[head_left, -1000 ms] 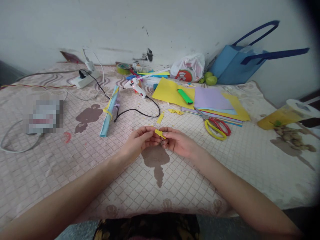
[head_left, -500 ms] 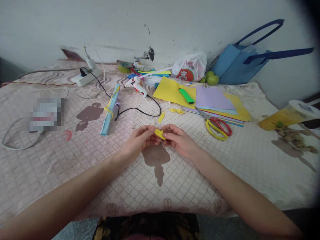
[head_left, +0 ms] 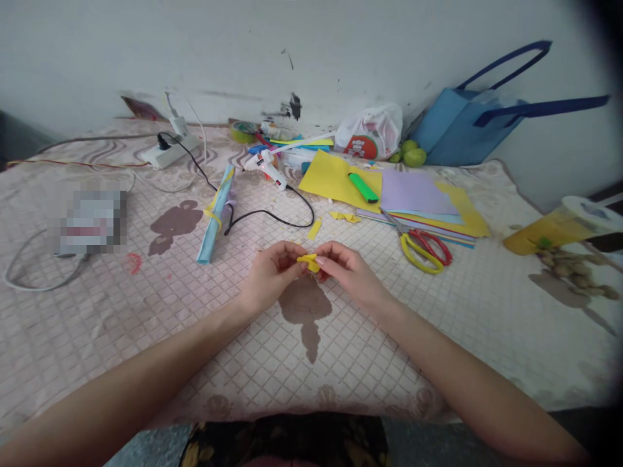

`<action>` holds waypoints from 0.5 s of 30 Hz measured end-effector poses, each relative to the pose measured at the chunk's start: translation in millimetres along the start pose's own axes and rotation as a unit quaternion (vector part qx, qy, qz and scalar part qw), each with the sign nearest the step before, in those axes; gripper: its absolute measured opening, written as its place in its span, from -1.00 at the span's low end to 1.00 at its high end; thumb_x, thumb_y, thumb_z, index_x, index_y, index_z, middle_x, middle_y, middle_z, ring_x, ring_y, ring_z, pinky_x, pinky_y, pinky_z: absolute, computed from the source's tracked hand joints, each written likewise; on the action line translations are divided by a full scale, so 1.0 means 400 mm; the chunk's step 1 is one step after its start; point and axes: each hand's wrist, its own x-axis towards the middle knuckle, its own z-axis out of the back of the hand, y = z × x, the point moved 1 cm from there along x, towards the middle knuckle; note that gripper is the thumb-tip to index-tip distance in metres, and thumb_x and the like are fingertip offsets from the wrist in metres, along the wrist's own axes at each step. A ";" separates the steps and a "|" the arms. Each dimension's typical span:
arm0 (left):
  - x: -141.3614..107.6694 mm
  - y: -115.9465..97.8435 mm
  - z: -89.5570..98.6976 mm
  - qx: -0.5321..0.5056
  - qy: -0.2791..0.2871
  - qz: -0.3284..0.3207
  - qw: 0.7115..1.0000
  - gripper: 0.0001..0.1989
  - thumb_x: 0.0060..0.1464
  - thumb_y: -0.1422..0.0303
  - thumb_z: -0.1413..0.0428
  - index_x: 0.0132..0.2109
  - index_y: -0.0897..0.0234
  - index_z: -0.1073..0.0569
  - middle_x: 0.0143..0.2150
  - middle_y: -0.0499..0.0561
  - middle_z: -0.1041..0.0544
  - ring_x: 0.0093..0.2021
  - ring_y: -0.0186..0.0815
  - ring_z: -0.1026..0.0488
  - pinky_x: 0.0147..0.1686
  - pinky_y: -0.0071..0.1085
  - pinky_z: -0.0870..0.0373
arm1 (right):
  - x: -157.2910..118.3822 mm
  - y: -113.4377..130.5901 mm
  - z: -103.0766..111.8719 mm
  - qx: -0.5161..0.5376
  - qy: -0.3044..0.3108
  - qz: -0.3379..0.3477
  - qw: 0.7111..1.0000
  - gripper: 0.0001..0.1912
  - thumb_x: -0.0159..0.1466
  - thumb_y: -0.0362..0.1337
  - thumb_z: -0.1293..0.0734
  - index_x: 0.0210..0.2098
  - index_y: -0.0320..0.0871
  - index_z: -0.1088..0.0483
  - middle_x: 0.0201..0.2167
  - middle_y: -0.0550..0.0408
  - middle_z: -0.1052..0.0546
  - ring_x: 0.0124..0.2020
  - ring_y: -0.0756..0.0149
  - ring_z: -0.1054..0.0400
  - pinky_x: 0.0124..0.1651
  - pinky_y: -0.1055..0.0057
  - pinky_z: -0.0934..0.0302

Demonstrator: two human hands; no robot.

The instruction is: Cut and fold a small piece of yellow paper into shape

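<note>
Between our two hands, just above the table (head_left: 302, 383), we hold a small folded yellow piece (head_left: 309, 262). The thumb and fingers of our left hand (head_left: 270, 275) are closed on its left end, and those of our right hand (head_left: 355, 275) pinch its right end; our fingertips nearly meet around it.

Just beyond our hands lie a short yellow strip (head_left: 315, 228) and some yellow scraps (head_left: 344, 216). To the left, a light blue roll (head_left: 212, 227) has a yellow band around it, and a white glue gun (head_left: 273, 174) lies farther back. To the right we have red-and-yellow-handled scissors (head_left: 421, 251), near a yellow sheet (head_left: 335, 178) with a green tool (head_left: 363, 188) on it and a purple sheet (head_left: 413, 190).

Farther out, a cup (head_left: 540, 230) with a white lid holds something yellow-orange. At the back, a white plastic bag (head_left: 377, 130) bulges with contents we cannot make out, beside green fruit (head_left: 414, 157). Clear plastic shows at the top of a blue bag (head_left: 452, 130); we cannot see deeper inside.
</note>
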 end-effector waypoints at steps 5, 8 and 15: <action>-0.001 -0.007 -0.003 -0.010 0.000 0.011 1.000 -0.84 -0.05 0.47 -0.19 -0.25 0.34 -0.43 -0.30 0.01 -0.53 -0.34 -0.38 -0.49 -0.29 -0.43 -0.41 | 0.004 -0.009 0.002 -0.024 -0.001 0.016 1.000 -0.85 0.15 -0.22 -0.37 -0.33 -0.14 -0.35 -0.43 0.17 -0.42 -0.44 0.44 -0.30 -0.38 0.45 -0.21; -0.002 -0.010 -0.005 -0.020 0.017 0.019 0.999 -0.78 -0.08 0.45 -0.23 -0.22 0.34 -0.45 -0.26 0.03 -0.54 -0.29 -0.35 -0.50 -0.22 -0.40 -0.41 | 0.007 -0.016 0.005 -0.055 -0.016 0.030 0.998 -0.87 0.15 -0.23 -0.35 -0.35 -0.13 -0.34 -0.46 0.18 -0.40 -0.46 0.43 -0.28 -0.38 0.44 -0.20; -0.005 -0.014 -0.008 -0.039 0.015 0.036 0.998 -0.74 -0.09 0.37 -0.27 -0.21 0.33 -0.44 -0.26 0.02 -0.54 -0.30 -0.37 -0.49 -0.22 -0.42 -0.40 | 0.003 -0.017 0.005 -0.133 -0.034 0.083 0.987 -0.94 0.18 -0.29 -0.31 -0.34 -0.11 -0.33 -0.42 0.15 -0.42 -0.41 0.39 -0.31 -0.34 0.41 -0.22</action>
